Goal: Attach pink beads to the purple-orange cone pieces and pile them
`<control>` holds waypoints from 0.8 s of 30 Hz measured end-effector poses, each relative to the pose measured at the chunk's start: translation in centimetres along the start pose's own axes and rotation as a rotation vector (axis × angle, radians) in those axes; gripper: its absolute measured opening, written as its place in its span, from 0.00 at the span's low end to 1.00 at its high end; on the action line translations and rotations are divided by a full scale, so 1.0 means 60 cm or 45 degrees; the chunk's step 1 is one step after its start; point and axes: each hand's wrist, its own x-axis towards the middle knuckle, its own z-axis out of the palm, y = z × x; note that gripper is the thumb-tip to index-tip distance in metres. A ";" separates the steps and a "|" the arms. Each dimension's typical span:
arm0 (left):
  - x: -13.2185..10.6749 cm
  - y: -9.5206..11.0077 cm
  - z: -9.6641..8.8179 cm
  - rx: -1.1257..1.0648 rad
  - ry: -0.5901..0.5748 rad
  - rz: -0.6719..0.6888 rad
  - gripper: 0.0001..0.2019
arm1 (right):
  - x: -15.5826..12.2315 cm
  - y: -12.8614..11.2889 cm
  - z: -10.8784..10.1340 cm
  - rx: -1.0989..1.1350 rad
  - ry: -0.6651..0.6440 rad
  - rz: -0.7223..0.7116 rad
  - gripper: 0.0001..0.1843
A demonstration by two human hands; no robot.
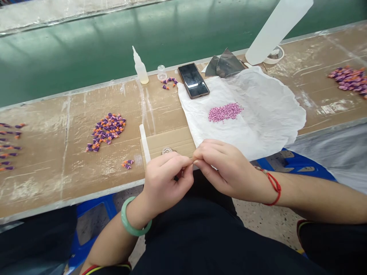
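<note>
My left hand (168, 181), with a green bangle at its wrist, is closed in a pinch. My right hand (229, 168), wearing a red cord bracelet, pinches too, and the fingertips of both hands meet over the table's front edge. Whatever they hold is too small or hidden to make out. Just behind my left fingers a small clear round container (166, 150) shows in part on a cardboard piece (169, 139). A pile of tiny pink pieces (225, 112) lies on a white sheet (258, 110) beyond my right hand. To the left are a few purple-and-orange pieces (127, 164).
A larger purple-and-orange pile (107, 130) lies on the brown tabletop (43, 145). Behind stand a dropper bottle (140, 68) and a clear cup (161, 72); a phone (194, 80) rests on the sheet. A tape roll (274, 56) and another pile (348, 80) are at right.
</note>
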 end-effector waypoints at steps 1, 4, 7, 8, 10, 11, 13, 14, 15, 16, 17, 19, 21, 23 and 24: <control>0.001 0.000 -0.002 -0.043 -0.014 -0.034 0.08 | 0.001 -0.001 -0.002 0.033 -0.013 0.029 0.08; 0.004 -0.003 -0.008 -0.197 -0.064 -0.149 0.08 | 0.004 -0.007 -0.008 0.180 -0.045 0.157 0.08; 0.006 -0.005 -0.014 -0.311 -0.107 -0.205 0.09 | 0.008 -0.011 -0.012 0.292 -0.070 0.232 0.07; 0.007 -0.007 -0.015 -0.333 -0.127 -0.213 0.09 | 0.010 -0.012 -0.012 0.315 -0.082 0.247 0.07; 0.007 -0.009 -0.018 -0.362 -0.167 -0.220 0.09 | 0.012 -0.012 -0.012 0.348 -0.105 0.271 0.07; 0.006 -0.011 -0.020 -0.370 -0.187 -0.221 0.09 | 0.013 -0.012 -0.011 0.360 -0.117 0.280 0.07; 0.005 -0.014 -0.022 -0.381 -0.221 -0.227 0.08 | 0.015 -0.011 -0.009 0.383 -0.138 0.300 0.07; 0.005 -0.015 -0.023 -0.386 -0.230 -0.232 0.08 | 0.016 -0.011 -0.007 0.391 -0.149 0.313 0.07; 0.005 -0.016 -0.024 -0.391 -0.235 -0.242 0.08 | 0.016 -0.011 -0.005 0.394 -0.158 0.322 0.07; 0.005 -0.017 -0.025 -0.399 -0.236 -0.257 0.08 | 0.017 -0.012 -0.003 0.394 -0.165 0.324 0.07; 0.005 -0.018 -0.026 -0.413 -0.233 -0.274 0.08 | 0.019 -0.012 -0.002 0.390 -0.168 0.319 0.07; 0.004 -0.020 -0.030 -0.458 -0.223 -0.324 0.08 | 0.022 -0.013 0.001 0.359 -0.167 0.286 0.07; -0.001 -0.024 -0.037 -0.519 -0.195 -0.399 0.08 | 0.027 -0.012 0.002 0.298 -0.164 0.233 0.07; -0.013 -0.032 -0.045 -0.586 -0.123 -0.510 0.07 | 0.032 -0.006 0.004 0.214 -0.172 0.157 0.08; -0.022 -0.037 -0.049 -0.624 -0.082 -0.575 0.06 | 0.035 -0.001 0.005 0.160 -0.179 0.105 0.08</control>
